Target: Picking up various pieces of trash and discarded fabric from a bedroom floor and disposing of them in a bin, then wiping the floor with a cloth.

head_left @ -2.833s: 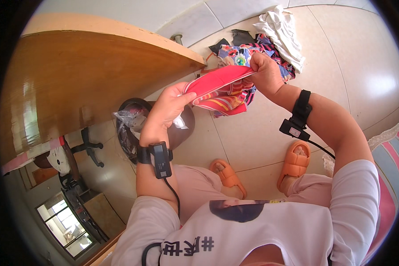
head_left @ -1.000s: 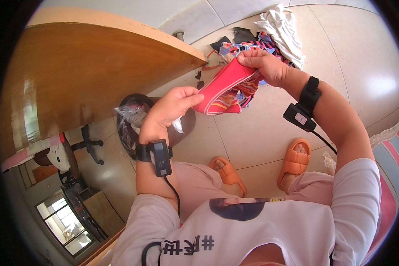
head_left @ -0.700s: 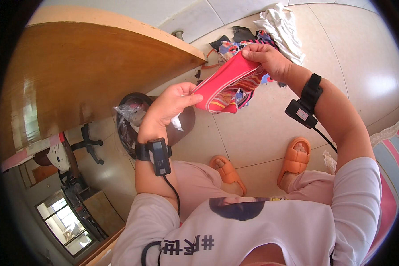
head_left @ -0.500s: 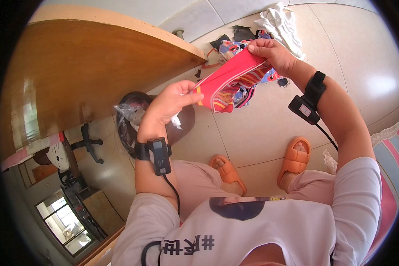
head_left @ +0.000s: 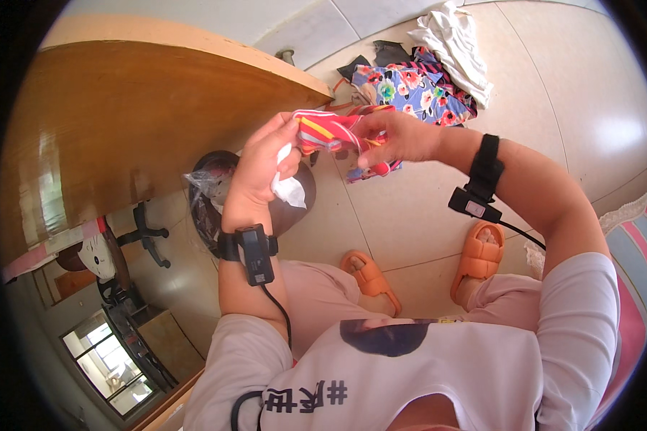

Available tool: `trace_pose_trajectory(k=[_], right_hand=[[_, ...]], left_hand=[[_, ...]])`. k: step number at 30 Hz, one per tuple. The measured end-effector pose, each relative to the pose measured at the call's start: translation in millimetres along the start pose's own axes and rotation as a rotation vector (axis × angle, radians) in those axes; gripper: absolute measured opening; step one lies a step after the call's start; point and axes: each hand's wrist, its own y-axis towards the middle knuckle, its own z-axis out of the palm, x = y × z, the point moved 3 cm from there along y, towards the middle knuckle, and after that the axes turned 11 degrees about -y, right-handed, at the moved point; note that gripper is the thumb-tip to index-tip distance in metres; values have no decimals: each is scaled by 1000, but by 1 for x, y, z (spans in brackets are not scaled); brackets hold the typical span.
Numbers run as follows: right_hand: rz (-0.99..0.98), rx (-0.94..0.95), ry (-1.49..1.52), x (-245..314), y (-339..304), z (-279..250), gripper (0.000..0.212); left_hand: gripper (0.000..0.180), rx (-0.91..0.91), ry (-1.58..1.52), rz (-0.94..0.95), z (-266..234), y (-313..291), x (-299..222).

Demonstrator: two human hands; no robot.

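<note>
A red garment with yellow and white stripes (head_left: pixel 322 131) is held up in front of me, bunched between both hands. My left hand (head_left: pixel 262 154) pinches its left end between thumb and fingers, and a crumpled white tissue (head_left: pixel 289 190) hangs from the same palm. At the garment's right side, my right hand (head_left: pixel 402 138) curls its thumb and fingers round the cloth. Just beyond lies a blue floral cloth (head_left: pixel 420 93) on the floor, partly hidden by the held garment.
A white cloth (head_left: pixel 453 54) and dark scraps lie by the floral cloth, near the tiled wall. A round dark bin with a plastic liner (head_left: pixel 212 187) stands below my left hand. A wooden panel (head_left: pixel 151 108) fills the upper left. My feet wear orange slippers (head_left: pixel 478 251).
My right hand has come left and nearer to me, towards my left hand. The garment, stretched out before, is now gathered up, uncovering the floral cloth. More of the white tissue shows.
</note>
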Motion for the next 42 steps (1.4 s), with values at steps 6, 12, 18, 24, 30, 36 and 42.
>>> trace_pose_trajectory(k=[6, 12, 18, 24, 30, 36, 42], right_hand=[[360, -70, 215, -9, -2, -22, 32], [375, -284, 471, -39, 3, -78, 22], [361, -138, 361, -29, -2, -102, 22], [286, -276, -529, -28, -1, -129, 21], [309, -502, -503, -67, -8, -157, 24], [437, -521, -56, -56, -15, -157, 22], [214, -439, 291, -30, -26, -160, 21]], left_hand=[[19, 128, -649, 102, -25, -1, -7], [18, 3, -723, 217, -42, -2, -13], [18, -159, -561, 317, -49, -2, -17], [21, 84, -609, 568, -48, -22, -37], [23, 67, -632, 654, -35, -25, -42], [22, 73, -623, 643, -42, -24, -38], [18, -141, -284, 627, -26, -23, -35]])
